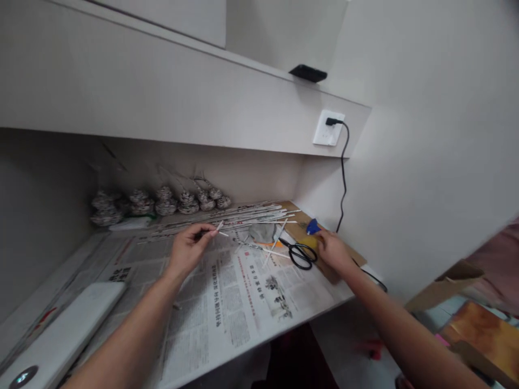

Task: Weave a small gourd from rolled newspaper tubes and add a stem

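Note:
My left hand [193,246] is above the newspaper, its fingers pinched on a short white rolled-paper stick [222,231]. Over at the right, my right hand [333,251] is closed around what looks like a hot glue gun, its blue front [312,227] poking out past the fingers. Most of that tool is hidden by the hand. Just left of it lie black-handled scissors [302,256]. Several loose paper sticks [279,252] cross one another between my hands, near a greyish clear piece [263,233].
A bundle of long rolled-paper sticks [243,216] lies behind my hands. Several woven gourd shapes [165,201] line the back. Newspaper [227,292] covers the table; a white device [65,335] sits front left. A black cord [344,183] hangs from the socket [327,129].

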The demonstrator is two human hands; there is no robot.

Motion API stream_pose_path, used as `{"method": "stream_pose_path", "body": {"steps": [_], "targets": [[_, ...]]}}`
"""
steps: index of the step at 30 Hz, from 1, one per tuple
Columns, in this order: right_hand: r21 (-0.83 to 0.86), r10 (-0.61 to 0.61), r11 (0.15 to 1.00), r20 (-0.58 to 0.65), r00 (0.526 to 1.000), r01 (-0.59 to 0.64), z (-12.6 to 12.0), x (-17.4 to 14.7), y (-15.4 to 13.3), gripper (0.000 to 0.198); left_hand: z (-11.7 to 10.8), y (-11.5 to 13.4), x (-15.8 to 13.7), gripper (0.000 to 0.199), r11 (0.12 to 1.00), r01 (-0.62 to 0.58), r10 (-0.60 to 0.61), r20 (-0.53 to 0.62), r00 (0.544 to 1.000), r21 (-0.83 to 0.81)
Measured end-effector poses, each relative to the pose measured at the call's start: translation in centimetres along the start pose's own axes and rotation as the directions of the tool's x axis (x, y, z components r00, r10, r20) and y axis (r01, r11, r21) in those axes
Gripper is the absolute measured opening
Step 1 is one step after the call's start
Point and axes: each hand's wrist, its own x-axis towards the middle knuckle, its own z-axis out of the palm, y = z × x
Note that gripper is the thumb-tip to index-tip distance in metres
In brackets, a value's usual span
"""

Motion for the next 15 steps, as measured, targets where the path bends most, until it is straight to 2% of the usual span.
{"method": "stream_pose_path", "body": {"steps": [4, 7, 11, 15], "targets": [[-0.058, 0.044, 0.998, 0.058, 0.997, -0.04, 0.7, 2.7, 2.5, 0.05, 0.1, 0.0, 0.0, 0.019, 0.999, -0.035, 0.035, 0.014, 0.999, 0.0], [-0.106, 0.094, 0.991, 0.094, 0.991, -0.084, 1.6, 3.6, 3.4, 0.046, 0.1, 0.1, 0.0, 0.018, 0.998, -0.069, 0.068, 0.028, 0.997, 0.007], [-0.115, 0.078, 0.991, 0.088, 0.993, -0.068, 2.1, 3.8, 3.9, 0.051, 0.1, 0.7, -0.2, 0.017, 0.985, -0.171, 0.169, 0.065, 0.984, 0.029], [-0.055, 0.114, 0.992, 0.044, 0.992, -0.112, 0.7, 3.8, 3.6, 0.049, 0.1, 1.3, -0.5, 0.013, 0.958, -0.275, 0.267, 0.103, 0.958, 0.083]]}}
